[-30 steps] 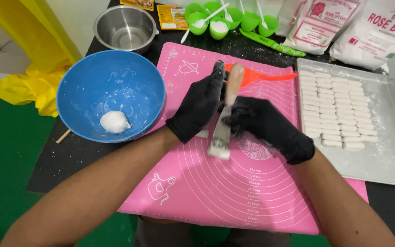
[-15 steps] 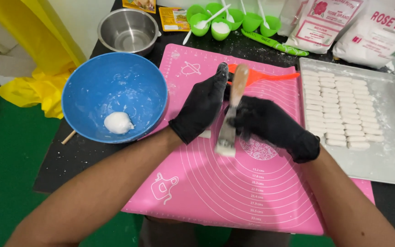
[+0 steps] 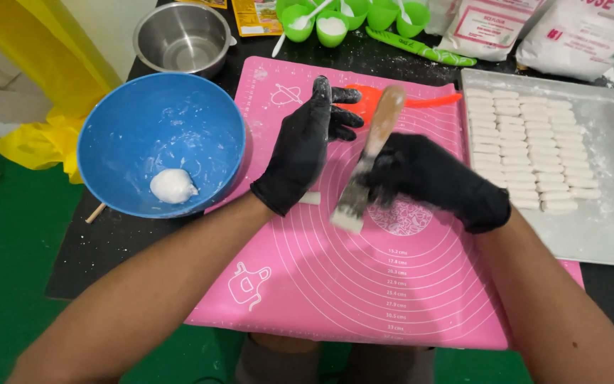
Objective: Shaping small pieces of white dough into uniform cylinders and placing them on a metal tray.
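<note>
The right hand [image 3: 435,181] grips a wooden-handled scraper [image 3: 365,165], blade down on the pink mat [image 3: 392,284]; the left hand [image 3: 307,146] lies flat over a dough piece [image 3: 310,198]. A slipping blade might nick those left fingers.

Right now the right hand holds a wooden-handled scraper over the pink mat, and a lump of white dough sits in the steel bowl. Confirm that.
Not quite. The head view shows the dough lump in the blue bowl, not the steel bowl. The rest stands: the right hand holds the wooden-handled scraper over the pink mat.
</note>
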